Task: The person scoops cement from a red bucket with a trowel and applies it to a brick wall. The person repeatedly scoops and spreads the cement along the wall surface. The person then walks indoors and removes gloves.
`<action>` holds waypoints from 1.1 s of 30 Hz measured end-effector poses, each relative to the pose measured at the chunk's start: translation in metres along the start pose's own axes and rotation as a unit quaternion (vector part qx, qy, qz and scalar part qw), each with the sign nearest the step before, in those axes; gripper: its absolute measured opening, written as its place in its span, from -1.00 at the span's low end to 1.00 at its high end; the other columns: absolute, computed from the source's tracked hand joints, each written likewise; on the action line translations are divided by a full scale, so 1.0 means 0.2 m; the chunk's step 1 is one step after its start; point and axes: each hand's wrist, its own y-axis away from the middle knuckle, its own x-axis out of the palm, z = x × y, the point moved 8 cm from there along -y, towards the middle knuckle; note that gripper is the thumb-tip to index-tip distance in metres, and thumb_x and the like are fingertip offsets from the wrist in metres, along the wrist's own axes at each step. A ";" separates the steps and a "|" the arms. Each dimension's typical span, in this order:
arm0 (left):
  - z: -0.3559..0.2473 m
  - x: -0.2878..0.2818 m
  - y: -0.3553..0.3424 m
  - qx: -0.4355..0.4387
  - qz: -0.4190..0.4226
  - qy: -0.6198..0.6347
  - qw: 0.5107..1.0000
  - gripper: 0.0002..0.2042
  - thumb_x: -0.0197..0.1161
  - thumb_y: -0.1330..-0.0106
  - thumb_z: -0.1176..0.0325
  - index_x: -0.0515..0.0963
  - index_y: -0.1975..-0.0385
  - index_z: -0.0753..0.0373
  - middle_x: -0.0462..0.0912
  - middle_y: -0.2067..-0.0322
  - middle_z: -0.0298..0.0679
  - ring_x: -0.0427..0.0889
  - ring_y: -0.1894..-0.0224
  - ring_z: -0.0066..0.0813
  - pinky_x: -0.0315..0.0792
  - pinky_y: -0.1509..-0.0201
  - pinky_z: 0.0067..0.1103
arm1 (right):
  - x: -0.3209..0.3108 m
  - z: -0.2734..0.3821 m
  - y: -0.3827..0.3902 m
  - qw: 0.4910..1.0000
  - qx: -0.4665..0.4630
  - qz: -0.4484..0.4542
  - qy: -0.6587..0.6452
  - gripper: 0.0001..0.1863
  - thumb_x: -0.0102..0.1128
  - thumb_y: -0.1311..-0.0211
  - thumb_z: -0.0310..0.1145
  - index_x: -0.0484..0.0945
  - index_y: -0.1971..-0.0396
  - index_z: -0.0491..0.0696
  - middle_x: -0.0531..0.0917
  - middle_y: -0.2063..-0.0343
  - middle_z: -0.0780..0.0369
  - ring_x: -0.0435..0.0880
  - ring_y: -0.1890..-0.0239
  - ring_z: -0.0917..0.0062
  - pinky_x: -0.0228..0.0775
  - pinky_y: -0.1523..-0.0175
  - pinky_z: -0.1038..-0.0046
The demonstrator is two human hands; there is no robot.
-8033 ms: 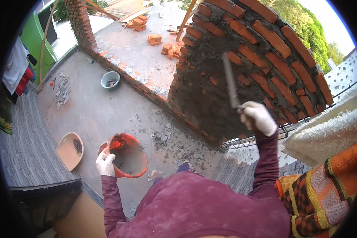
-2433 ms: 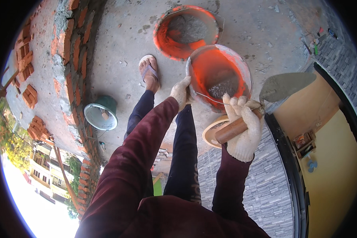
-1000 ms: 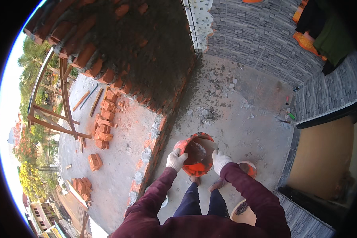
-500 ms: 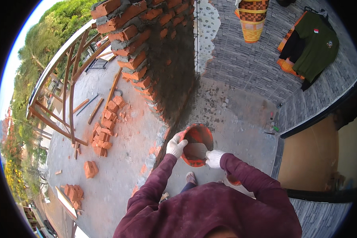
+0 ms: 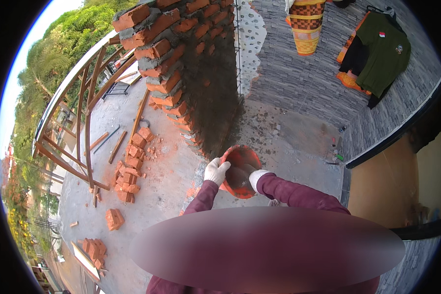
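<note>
An orange-red bucket (image 5: 252, 156) is tipped in front of me, its mouth facing up toward me. My left hand (image 5: 215, 171), in a white knit glove, is closed on the bucket's left rim with the thumb over the edge. Grey mortar (image 5: 236, 179) lies inside. At the right rim my gloved right hand (image 5: 257, 179) reaches into the mouth, closed around a trowel, whose blade is mostly hidden in the bucket. Just beyond stands a brick wall (image 5: 157, 50) with ragged brick ends and a face covered in wet grey mortar (image 5: 208, 105).
Loose bricks (image 5: 130, 171) lie in a pile on the concrete floor to the left, near wooden strips (image 5: 117, 147). A timber frame (image 5: 85, 108) stands at the far left. Clothes (image 5: 382, 51) hang on the grey tiled wall at right, above a dark-framed opening (image 5: 384, 181).
My right hand has moved deeper into the bucket, and the trowel blade, plainly visible before, is now mostly hidden. The bucket has shifted slightly away from me, with my left hand still on its rim.
</note>
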 end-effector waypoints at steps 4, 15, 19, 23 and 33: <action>0.06 -0.04 -0.08 -0.044 -0.011 -0.002 0.999 -0.66 0.33 -0.23 0.17 0.66 0.15 0.33 0.65 0.46 -0.26 0.62 0.42 -0.51 0.50 0.27 -0.49 | -0.16 0.00 0.04 0.988 -0.128 0.083 0.037 -0.66 0.16 -0.15 -0.31 0.73 0.16 -0.16 0.73 0.17 -0.05 0.73 0.09 0.09 0.57 -0.05 0.18; 0.06 0.06 -0.32 -0.075 -0.156 0.099 0.980 -0.78 0.38 -0.21 0.27 0.57 0.44 0.30 0.60 0.51 -0.35 0.52 0.47 -0.57 0.43 0.38 -0.51 | -0.35 -0.44 -0.39 0.965 -0.258 0.033 0.035 -0.64 0.14 -0.10 -0.21 0.75 0.26 -0.14 0.74 0.23 -0.05 0.73 0.10 0.08 0.56 -0.04 0.16; 0.03 0.18 -0.42 -0.030 -0.196 0.319 0.927 -0.80 0.21 -0.32 0.44 0.54 0.13 0.38 0.69 0.30 -0.17 0.73 0.32 -0.30 0.66 0.25 -0.42 | -0.56 -0.73 -0.50 0.971 -0.231 -0.044 0.047 -0.54 0.16 -0.19 -0.10 0.66 0.05 -0.12 0.74 0.19 -0.02 0.72 0.08 0.05 0.55 -0.05 0.10; -0.15 0.37 -0.40 -0.032 -0.199 0.429 0.881 -0.78 0.20 -0.30 0.47 0.54 0.08 0.33 0.69 0.25 -0.16 0.71 0.31 -0.30 0.65 0.21 -0.42 | -0.90 -0.97 -0.41 0.970 -0.228 -0.026 0.087 -0.46 0.17 -0.24 0.01 0.59 -0.03 -0.11 0.70 0.07 -0.02 0.70 0.03 0.06 0.53 -0.08 0.11; -0.27 0.30 -0.52 -0.042 -0.251 0.298 0.920 -0.82 0.33 -0.26 0.39 0.59 0.20 0.29 0.61 0.34 -0.28 0.52 0.34 -0.47 0.46 0.28 -0.48 | -3.89 -1.50 1.42 0.383 0.083 -0.895 0.214 -0.13 0.35 -0.06 0.06 0.28 -0.37 0.06 0.11 -0.46 0.02 -0.04 -0.52 -0.04 -0.17 -0.42 -0.33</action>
